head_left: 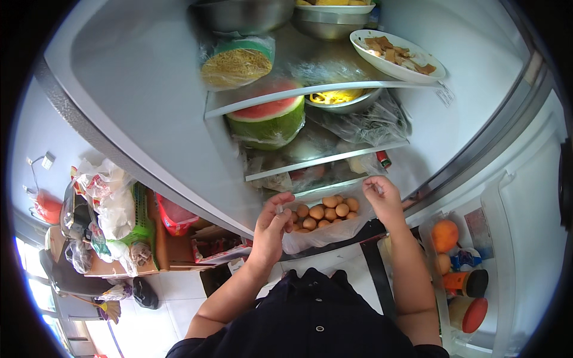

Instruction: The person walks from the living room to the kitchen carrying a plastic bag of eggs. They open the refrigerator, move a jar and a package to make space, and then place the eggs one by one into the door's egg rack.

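Note:
Brown eggs, several of them, lie in a clear plastic bag at the bottom front of an open fridge. At the bag's left side, my left hand is closed, with a bit of the plastic showing between thumb and fingers. My right hand pinches whitish plastic at the right side, apparently the bag's edge. The bag's mouth is spread between both hands, and the eggs show from above. Its underside and what it rests on are mostly hidden.
Above are glass shelves holding a wrapped cut watermelon, a bowl and a plate of food. Jars and an orange fruit fill the open door at right. Left stands a cluttered table with a green basket.

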